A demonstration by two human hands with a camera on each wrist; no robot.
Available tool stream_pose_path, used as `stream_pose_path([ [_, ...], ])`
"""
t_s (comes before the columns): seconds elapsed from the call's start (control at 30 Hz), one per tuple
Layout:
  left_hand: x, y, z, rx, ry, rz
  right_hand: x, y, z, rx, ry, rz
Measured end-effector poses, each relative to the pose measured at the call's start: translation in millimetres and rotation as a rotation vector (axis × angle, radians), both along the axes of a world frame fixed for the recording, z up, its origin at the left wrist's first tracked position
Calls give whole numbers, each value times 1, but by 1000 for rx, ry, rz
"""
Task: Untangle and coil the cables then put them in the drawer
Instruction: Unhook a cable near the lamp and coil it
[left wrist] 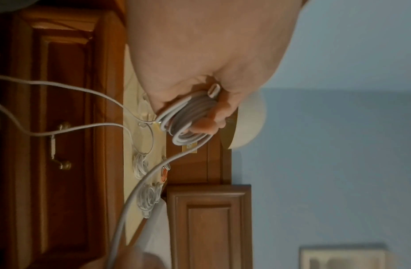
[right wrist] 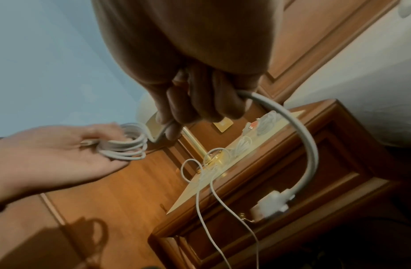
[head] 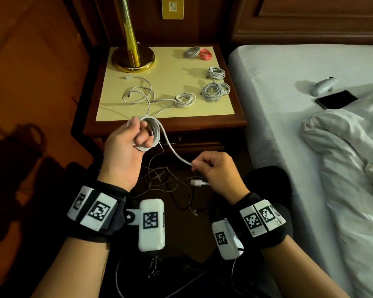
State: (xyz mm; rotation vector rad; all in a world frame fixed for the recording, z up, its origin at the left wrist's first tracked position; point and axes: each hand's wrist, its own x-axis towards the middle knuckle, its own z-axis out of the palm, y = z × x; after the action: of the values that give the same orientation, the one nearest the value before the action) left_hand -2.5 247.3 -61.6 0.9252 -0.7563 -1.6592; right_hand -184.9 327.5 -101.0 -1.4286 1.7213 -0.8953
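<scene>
Holding smooth white round coil (head: pixel 150 134), left hand (head: pixel 125 151), right hand (head: pixel 215 172) pinching tail

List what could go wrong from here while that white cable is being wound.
1. The left hand holds the coil only by curled fingers; the loops may spring loose.
2. The plug dangles below the right hand over the floor cables and may snag them.
3. The loose cable trailing off the nightstand could be dragged along.

Wooden nightstand (head: pixel 202 123), yellow mat (head: pixel 166 82) on top. On mat: brass lamp base (head: pixel 133 59) far left; five coiled cables along right; loose white cable (head: pixel 138 93) near left. Bed (head: pixel 289 67), right: black phone (head: pixel 336 99), white device (head: pixel 323 84).
</scene>
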Motion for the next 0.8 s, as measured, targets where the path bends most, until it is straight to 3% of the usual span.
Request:
stream_pose_path([
  [0.13,-11,12,-3,-237,-523,-208,19,-1,19,57,92,178],
  [0.23,-14,14,-12,-285,-739,-361,23,-3,34,16,-43,174],
  [0.37,-12,20,-15,-156,-573,-450,12,-4,44,-27,-338,113],
  [0.43,-11,22,-15,-119,-459,-485,8,-7,41,-57,-352,67],
  [0.67,-19,28,-13,3,-361,-477,11,-16,18,-225,-225,-184],
  [0.8,-18,29,-9,67,-251,-432,12,-10,14,-156,-414,-123],
])
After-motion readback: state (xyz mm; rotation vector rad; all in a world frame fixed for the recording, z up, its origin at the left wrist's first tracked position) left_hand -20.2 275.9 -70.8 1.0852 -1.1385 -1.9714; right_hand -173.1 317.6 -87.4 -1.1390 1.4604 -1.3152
